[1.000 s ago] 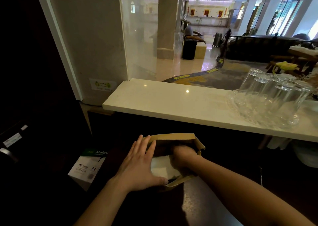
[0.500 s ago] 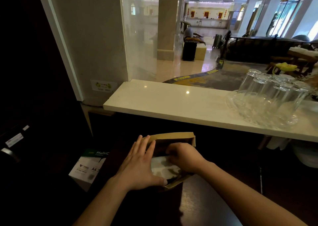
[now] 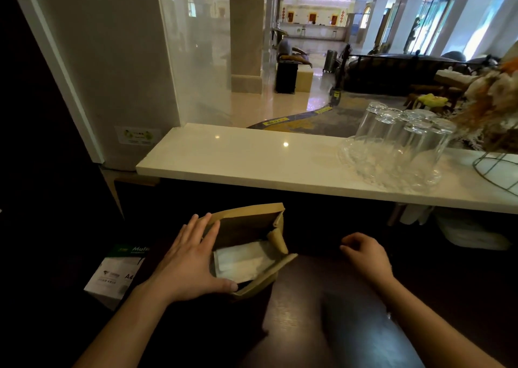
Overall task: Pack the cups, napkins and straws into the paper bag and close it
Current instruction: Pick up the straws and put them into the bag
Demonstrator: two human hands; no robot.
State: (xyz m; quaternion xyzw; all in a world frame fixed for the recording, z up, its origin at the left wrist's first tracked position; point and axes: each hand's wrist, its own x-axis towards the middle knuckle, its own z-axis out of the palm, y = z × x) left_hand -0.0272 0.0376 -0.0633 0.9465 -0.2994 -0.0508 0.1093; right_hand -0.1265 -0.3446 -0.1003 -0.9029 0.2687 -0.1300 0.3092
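Observation:
A brown paper bag [image 3: 246, 224] stands open on the dark counter in front of me. White napkins [image 3: 241, 261] lie inside it, near the bottom. My left hand [image 3: 190, 261] presses flat against the bag's left side, thumb along the near rim, holding it steady. To the right of the bag, apart from it, my right hand [image 3: 367, 254] hovers over the dark counter with its fingers loosely curled and nothing in it. No cups or straws for packing are visible.
A white marble ledge [image 3: 238, 160] runs above the counter, with several upturned drinking glasses [image 3: 398, 146] on a glass tray at its right. A wire basket [image 3: 496, 171] with dried flowers stands farther right. A box of A4 paper [image 3: 117, 272] sits low at left.
My right hand has come out of the bag and moved to the right, leaving the napkins inside. The left hand stays on the bag's side.

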